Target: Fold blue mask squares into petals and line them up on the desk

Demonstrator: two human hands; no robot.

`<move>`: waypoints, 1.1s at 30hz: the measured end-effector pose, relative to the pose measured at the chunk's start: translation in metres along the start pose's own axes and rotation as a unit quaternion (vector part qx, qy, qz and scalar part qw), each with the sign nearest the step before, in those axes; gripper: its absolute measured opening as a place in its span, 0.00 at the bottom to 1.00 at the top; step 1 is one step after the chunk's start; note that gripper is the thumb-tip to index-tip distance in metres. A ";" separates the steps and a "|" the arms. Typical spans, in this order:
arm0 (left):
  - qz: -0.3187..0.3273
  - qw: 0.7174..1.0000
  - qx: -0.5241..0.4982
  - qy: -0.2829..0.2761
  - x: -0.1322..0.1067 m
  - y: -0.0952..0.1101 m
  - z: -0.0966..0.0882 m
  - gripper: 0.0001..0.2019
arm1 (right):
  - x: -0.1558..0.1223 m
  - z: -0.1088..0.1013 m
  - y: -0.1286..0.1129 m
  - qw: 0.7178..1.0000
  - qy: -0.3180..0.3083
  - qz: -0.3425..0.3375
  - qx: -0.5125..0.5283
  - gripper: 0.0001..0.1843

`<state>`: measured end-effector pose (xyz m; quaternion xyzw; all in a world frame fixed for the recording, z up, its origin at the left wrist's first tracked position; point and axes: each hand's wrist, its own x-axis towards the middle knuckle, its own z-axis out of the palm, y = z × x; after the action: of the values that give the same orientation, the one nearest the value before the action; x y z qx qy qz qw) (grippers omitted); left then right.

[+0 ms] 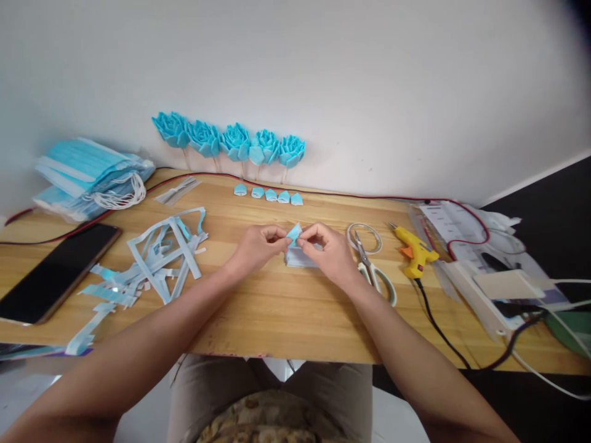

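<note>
Between the fingertips of both hands is a small folded piece of blue mask fabric (294, 233), its top coming to a point. My left hand (262, 245) pinches its left side, and my right hand (327, 249) pinches the right side. Just beneath them lies a stack of pale cut fabric pieces (300, 258), partly covered by my right hand. Farther back, several folded blue petals (271, 195) sit in a row. Scissors (368, 264) with white handles lie right of my right hand, their blades over a roll of tape (376, 240).
A yellow glue gun (415, 251) with a black cord lies right, near a white power strip (480, 301). Blue fabric flowers (235, 143) on sticks lean against the wall. At left are a mask stack (87, 172), a phone (60, 271), fabric scraps (152, 255) and thin strips (178, 189).
</note>
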<state>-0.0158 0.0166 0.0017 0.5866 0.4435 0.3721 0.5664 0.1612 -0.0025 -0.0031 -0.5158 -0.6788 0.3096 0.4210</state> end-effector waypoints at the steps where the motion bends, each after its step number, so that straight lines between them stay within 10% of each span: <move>1: -0.001 1.000 0.003 0.002 0.000 0.000 0.000 0.08 | 0.000 0.001 0.000 1.000 0.002 0.004 0.003 0.02; 11: 0.031 0.999 0.003 -0.011 0.001 -0.003 -0.003 0.20 | 0.005 -0.001 0.003 0.990 0.019 0.041 0.135 0.16; 33: 0.018 0.996 -0.089 0.008 -0.002 0.003 0.001 0.11 | 0.004 0.001 -0.007 0.960 -0.009 0.088 0.265 0.38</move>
<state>-0.0152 0.0149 0.0042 0.5389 0.4026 0.4245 0.6060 0.1567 -0.0003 0.0031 -0.4404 -0.5283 0.5190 0.5076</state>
